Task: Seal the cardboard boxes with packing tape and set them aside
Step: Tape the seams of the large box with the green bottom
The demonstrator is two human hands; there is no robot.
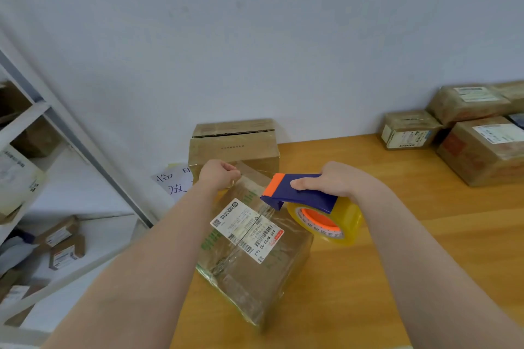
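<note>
Though glossy with tape (pixel 224 262), a squat cardboard box (pixel 263 286); blue plastic dispenser (pixel 295 193).

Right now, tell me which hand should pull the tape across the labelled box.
Right. The right hand grips the tape dispenser, its blade end over the labelled box; the left hand is curled at the box's far edge, apparently pinching the tape end there.

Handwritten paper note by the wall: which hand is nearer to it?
Left. The left hand is just right of the note, gripping the far edge of the box. The right hand is farther right, gripping the tape dispenser.
</note>
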